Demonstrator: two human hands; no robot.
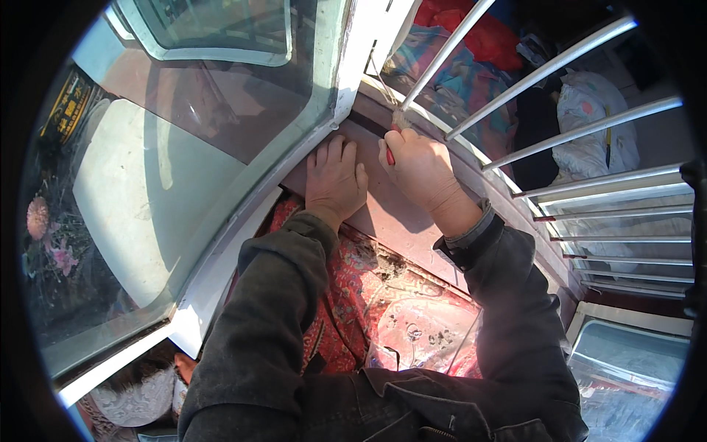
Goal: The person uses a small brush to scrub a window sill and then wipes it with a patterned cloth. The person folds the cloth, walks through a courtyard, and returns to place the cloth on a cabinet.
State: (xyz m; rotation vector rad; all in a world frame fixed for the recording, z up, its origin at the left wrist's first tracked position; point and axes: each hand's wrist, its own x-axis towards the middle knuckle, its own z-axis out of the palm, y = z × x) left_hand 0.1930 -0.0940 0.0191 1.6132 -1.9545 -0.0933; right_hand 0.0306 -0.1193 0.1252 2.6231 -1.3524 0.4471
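My right hand [424, 171] is closed around the red handle of a small brush [390, 157]. Its pale bristles [400, 117] meet the corner of the window frame, at the foot of the nearest metal bar [442, 58]. My left hand [336, 178] lies palm down on the reddish-brown windowsill [406, 235], thumb apart from the fingers and nothing in it. Just left of that hand stands the white-framed window sash [259, 179], swung open. A dark strip [369, 124] runs along the sill between the hands and the frame corner.
More metal bars [544, 65] line the right side. Behind them are a red bag [489, 38], a patterned cloth [450, 72] and a white printed bag [588, 124]. Below the sill, loose dirt [391, 264] lies on red patterned fabric [349, 282], near clear plastic [425, 326].
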